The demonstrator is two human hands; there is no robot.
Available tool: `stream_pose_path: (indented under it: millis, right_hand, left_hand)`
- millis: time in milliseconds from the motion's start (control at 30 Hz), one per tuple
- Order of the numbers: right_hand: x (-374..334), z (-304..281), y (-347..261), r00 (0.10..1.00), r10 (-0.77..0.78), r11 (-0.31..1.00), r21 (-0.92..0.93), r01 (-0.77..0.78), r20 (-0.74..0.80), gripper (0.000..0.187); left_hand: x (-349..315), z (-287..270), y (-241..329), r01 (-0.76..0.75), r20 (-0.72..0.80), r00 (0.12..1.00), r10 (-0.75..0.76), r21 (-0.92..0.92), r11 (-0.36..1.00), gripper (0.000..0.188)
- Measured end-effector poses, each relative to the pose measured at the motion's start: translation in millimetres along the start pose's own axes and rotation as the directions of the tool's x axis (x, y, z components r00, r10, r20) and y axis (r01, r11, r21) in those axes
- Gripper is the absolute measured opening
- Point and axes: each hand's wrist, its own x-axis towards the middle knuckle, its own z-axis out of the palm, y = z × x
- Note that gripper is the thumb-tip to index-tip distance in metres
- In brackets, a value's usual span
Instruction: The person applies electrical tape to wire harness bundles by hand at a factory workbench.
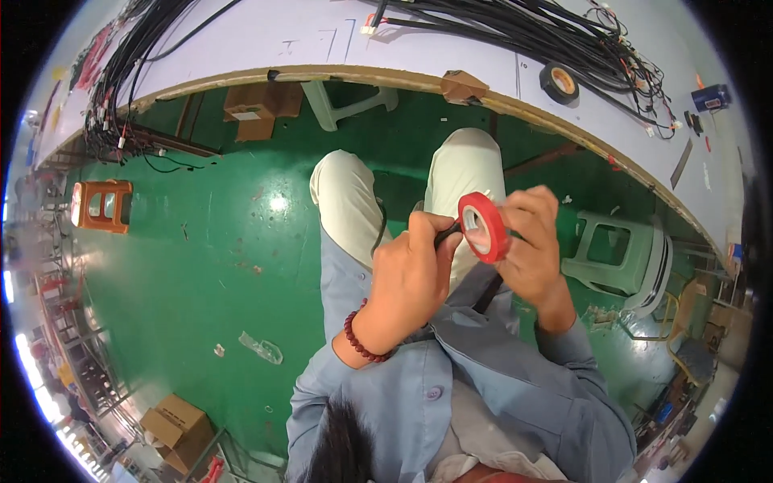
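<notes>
My left hand point(412, 264), with a dark red bead bracelet point(354, 338) at its wrist, pinches a black cable point(448, 233) between thumb and fingers. The cable's end reaches to the red tape roll point(497, 225), and a dark length hangs below the hands toward my lap. My right hand point(533, 233) holds the roll by its outer right side, fingers curled around it and slightly blurred. The roll stands tilted with its pale core facing left. Whether a strip of tape is stuck to the cable cannot be made out. Both hands are over my lap.
Ahead is a white worktable point(322, 44) with bundled black cables point(523, 32), a black tape roll point(549, 84) and a second cable bundle point(121, 80) hanging off its left edge. Green stools point(616, 253) and an orange stool point(103, 206) stand on the green floor. Cardboard boxes point(179, 431) lie around.
</notes>
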Motion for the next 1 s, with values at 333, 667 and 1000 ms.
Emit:
stream_pose_path:
  millis: [333, 667, 1000]
  right_hand:
    - [33, 3, 20, 0.983, -0.010, 0.975, 0.220, -0.031, 0.181, 0.028]
    - [45, -2, 19, 0.925, 0.068, 0.949, 0.262, -0.176, 0.373, 0.025]
    - [18, 20, 43, 0.887, 0.302, -0.199, 0.933, -0.299, 0.348, 0.065]
  left_hand:
    - [0, -7, 1, -0.087, 0.078, 0.994, 0.080, 0.089, 0.992, 0.020]
    - [6, -12, -2, -0.208, 0.122, 0.975, 0.187, 0.187, 0.960, 0.020]
    - [4, -12, -3, 0.244, 0.246, 0.963, -0.112, -0.614, 0.750, 0.031]
